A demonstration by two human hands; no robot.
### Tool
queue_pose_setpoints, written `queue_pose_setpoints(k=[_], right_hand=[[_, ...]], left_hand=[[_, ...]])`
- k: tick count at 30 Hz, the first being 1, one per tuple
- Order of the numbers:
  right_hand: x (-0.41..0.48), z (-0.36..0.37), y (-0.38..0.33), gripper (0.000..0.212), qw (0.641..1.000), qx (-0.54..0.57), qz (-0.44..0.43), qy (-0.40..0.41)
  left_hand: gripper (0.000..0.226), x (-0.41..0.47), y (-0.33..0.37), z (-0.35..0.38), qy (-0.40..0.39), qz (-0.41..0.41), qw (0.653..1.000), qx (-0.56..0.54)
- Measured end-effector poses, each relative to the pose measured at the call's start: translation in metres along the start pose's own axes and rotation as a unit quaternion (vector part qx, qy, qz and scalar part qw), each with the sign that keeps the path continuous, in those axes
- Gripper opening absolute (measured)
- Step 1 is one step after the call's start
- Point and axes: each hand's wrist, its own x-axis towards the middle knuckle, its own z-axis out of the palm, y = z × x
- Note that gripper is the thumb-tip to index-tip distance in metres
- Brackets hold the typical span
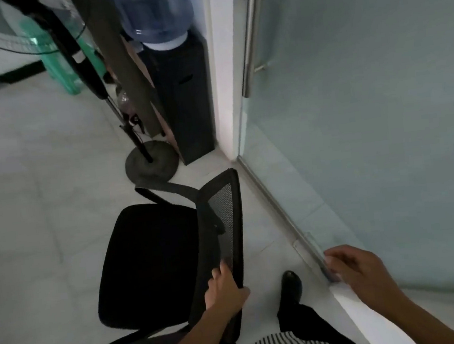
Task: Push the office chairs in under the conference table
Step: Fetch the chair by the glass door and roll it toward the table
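Note:
A black office chair (151, 263) with a mesh back (226, 216) and two armrests stands on the pale tiled floor in front of me, its seat facing left. My left hand (224, 289) grips the near end of the mesh back's top edge. My right hand (362, 269) hovers to the right with its fingers loosely curled, by the corner of a white ledge (355, 307) and the frosted glass wall; I see nothing in it. No conference table is in view.
A frosted glass door (367, 101) with a steel pull handle (251, 37) fills the right side. Ahead stand a black water dispenser (184, 98) with a blue bottle, a pedestal fan with a round base (150, 163), and a green plastic stool (66, 62). My black shoe (289, 285) is beside the chair.

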Motion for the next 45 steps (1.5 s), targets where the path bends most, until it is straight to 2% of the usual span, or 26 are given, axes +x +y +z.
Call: queue_pose_setpoints(k=[5, 8, 10, 13, 16, 18, 20, 24, 27, 34, 37, 42, 45], right_hand=[[0.092, -0.010, -0.009, 0.006, 0.979, -0.127, -0.074, -0.138], [0.132, 0.008, -0.036, 0.022, 0.944, -0.230, -0.181, -0.155], [0.151, 0.034, -0.057, 0.042, 0.881, -0.331, -0.293, -0.168], [0.169, 0.086, -0.079, 0.071, 0.737, -0.495, -0.412, -0.207], [0.174, 0.131, -0.079, 0.083, 0.609, -0.607, -0.433, -0.272], [0.169, 0.151, -0.070, 0.085, 0.558, -0.656, -0.412, -0.298], [0.163, 0.166, -0.061, 0.085, 0.547, -0.676, -0.380, -0.316], [0.156, 0.193, -0.061, 0.089, 0.558, -0.674, -0.342, -0.343], [0.168, 0.218, -0.087, 0.089, 0.564, -0.668, -0.344, -0.343], [0.208, 0.289, -0.174, 0.085, 0.550, -0.678, -0.357, -0.334], [0.229, 0.318, -0.211, 0.085, 0.531, -0.685, -0.370, -0.334], [0.273, 0.374, -0.287, 0.087, 0.471, -0.699, -0.419, -0.339], [0.295, 0.415, -0.328, 0.087, 0.465, -0.688, -0.440, -0.342]], left_hand=[[0.071, -0.006, 0.014, 0.014, 0.062, -0.069, 0.995, -0.036], [0.065, -0.021, 0.002, 0.022, 0.099, -0.092, 0.988, -0.072], [0.061, -0.036, -0.015, 0.030, 0.122, -0.104, 0.983, -0.090], [0.054, -0.063, -0.044, 0.045, 0.170, -0.135, 0.970, -0.106], [0.054, -0.089, -0.079, 0.063, 0.215, -0.191, 0.952, -0.106], [0.056, -0.101, -0.106, 0.073, 0.224, -0.228, 0.943, -0.090], [0.059, -0.106, -0.131, 0.076, 0.227, -0.247, 0.940, -0.063], [0.061, -0.102, -0.164, 0.061, 0.200, -0.258, 0.944, -0.041], [0.060, -0.091, -0.181, 0.043, 0.211, -0.257, 0.942, -0.049], [0.063, -0.060, -0.221, -0.027, 0.219, -0.273, 0.931, -0.099], [0.068, -0.052, -0.225, -0.045, 0.218, -0.288, 0.926, -0.107], [0.083, -0.039, -0.231, -0.066, 0.212, -0.352, 0.900, -0.144], [0.096, -0.025, -0.232, -0.089, 0.217, -0.389, 0.876, -0.186]])
